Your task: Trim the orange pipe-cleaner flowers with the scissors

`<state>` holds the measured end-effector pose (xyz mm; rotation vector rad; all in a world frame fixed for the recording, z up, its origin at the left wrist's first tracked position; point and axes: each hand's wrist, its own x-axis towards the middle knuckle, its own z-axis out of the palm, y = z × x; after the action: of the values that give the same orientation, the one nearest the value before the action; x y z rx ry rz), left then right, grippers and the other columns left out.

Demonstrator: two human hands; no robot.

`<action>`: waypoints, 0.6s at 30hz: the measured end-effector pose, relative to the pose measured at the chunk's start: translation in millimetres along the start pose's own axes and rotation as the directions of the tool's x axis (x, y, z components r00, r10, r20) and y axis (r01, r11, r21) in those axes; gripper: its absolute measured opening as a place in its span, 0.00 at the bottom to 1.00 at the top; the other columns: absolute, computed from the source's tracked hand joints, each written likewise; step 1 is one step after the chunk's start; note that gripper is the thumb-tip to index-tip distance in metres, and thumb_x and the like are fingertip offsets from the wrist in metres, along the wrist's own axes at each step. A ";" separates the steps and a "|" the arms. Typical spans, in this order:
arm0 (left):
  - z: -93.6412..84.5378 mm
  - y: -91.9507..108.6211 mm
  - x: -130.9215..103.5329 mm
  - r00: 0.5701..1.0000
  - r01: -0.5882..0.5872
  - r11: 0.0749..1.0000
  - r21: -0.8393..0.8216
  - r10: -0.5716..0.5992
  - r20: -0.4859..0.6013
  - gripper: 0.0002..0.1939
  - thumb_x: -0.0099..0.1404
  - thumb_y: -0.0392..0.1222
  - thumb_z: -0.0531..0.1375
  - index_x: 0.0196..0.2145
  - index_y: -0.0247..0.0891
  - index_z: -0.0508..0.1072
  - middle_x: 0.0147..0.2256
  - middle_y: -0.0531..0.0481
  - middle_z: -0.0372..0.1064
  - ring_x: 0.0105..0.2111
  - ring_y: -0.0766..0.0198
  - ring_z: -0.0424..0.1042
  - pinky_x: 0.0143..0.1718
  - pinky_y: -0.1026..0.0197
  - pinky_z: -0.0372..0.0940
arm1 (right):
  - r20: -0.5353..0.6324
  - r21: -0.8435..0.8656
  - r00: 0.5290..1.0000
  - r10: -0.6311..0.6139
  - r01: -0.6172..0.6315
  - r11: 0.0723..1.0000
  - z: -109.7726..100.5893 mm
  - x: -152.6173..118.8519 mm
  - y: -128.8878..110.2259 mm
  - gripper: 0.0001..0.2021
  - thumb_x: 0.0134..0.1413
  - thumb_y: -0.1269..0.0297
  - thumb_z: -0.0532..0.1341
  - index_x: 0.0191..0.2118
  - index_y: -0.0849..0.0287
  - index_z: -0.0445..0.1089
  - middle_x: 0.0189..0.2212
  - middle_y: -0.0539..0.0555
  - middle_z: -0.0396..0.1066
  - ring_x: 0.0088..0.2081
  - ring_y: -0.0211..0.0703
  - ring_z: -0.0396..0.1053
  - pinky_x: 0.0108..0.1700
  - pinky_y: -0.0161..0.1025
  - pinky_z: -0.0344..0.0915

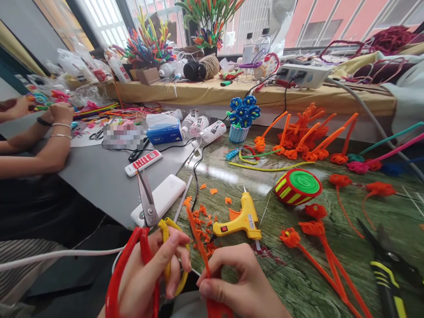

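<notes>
My left hand (162,258) is wrapped through the handles of a pair of scissors (150,213), one red and one yellow. Their blades point up and stand partly apart. Closed in a pinch, my right hand (240,278) holds an orange pipe cleaner (199,240) that rises from between thumb and forefinger. More orange material shows below that grip, partly hidden by the fingers. Just beyond lie orange clippings (200,217) and a yellow hot glue gun (243,218). Orange pipe cleaner flowers (316,227) with long stems rest to the right of my right hand.
Black-and-yellow pliers (386,269) lie at the right edge. A green-topped round coil piece (299,186), a blue flower pot (239,132), a white power bank (160,199) and a tissue box (164,131) stand farther back. Another person's arms (49,141) are at left. Cables cross the table.
</notes>
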<state>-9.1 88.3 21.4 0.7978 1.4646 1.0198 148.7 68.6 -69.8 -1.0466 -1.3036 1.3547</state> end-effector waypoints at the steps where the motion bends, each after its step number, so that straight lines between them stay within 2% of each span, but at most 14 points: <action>1: 0.3 -3.8 -1.4 0.999 -0.038 0.999 0.029 0.039 -0.017 0.24 0.57 0.63 0.70 0.30 0.36 0.79 0.13 0.55 0.69 0.12 0.75 0.62 0.19 0.71 0.60 | 0.024 0.009 1.000 0.015 -0.015 1.000 -2.0 -0.2 -1.7 0.24 0.50 0.38 0.71 0.26 0.57 0.82 0.23 0.52 0.78 0.25 0.42 0.74 0.32 0.35 0.70; 4: 4.8 -11.5 -7.7 0.994 -0.086 0.996 0.040 0.088 -0.062 0.23 0.56 0.60 0.72 0.34 0.36 0.77 0.14 0.59 0.66 0.13 0.74 0.62 0.20 0.71 0.59 | 0.065 -0.002 0.994 0.090 -0.090 0.996 -6.7 1.2 -11.0 0.24 0.52 0.39 0.71 0.27 0.58 0.82 0.23 0.52 0.77 0.26 0.42 0.74 0.34 0.35 0.71; 8: 15.0 -8.9 -16.4 0.994 -0.037 0.999 -0.002 0.036 -0.104 0.24 0.55 0.60 0.72 0.33 0.35 0.75 0.14 0.59 0.65 0.13 0.76 0.58 0.16 0.72 0.51 | 0.035 -0.053 0.990 0.133 -0.131 0.990 -8.1 0.7 -17.3 0.24 0.47 0.39 0.73 0.25 0.59 0.80 0.22 0.50 0.74 0.28 0.42 0.73 0.34 0.35 0.68; 11: 18.7 -6.3 -17.6 0.992 -0.041 0.999 -0.032 0.037 -0.121 0.23 0.56 0.59 0.71 0.34 0.36 0.75 0.14 0.60 0.63 0.13 0.75 0.57 0.17 0.71 0.52 | 0.049 -0.064 0.983 0.174 -0.171 0.983 -6.5 -0.6 -15.9 0.25 0.46 0.36 0.72 0.27 0.58 0.82 0.25 0.51 0.75 0.31 0.44 0.73 0.37 0.36 0.67; 15: 18.7 -9.4 -13.4 0.993 -0.079 0.997 0.027 0.081 -0.088 0.19 0.59 0.56 0.69 0.33 0.36 0.75 0.14 0.60 0.63 0.13 0.76 0.57 0.18 0.71 0.54 | 0.071 -0.059 0.989 0.128 -0.124 0.991 -3.8 0.5 -12.6 0.29 0.47 0.31 0.69 0.25 0.57 0.81 0.22 0.50 0.74 0.28 0.42 0.69 0.35 0.37 0.63; 18: 17.8 -10.1 -9.9 0.995 -0.086 0.995 0.049 0.088 -0.053 0.18 0.58 0.54 0.70 0.28 0.36 0.74 0.14 0.59 0.64 0.14 0.76 0.57 0.17 0.73 0.53 | 0.123 -0.064 0.984 0.130 -0.123 0.990 -8.4 2.1 -13.8 0.29 0.49 0.32 0.68 0.29 0.58 0.83 0.26 0.52 0.78 0.32 0.45 0.70 0.39 0.39 0.63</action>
<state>10.5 78.1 16.1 0.8795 1.5163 1.0840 157.5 72.0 -56.5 -1.1129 -1.3954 1.5075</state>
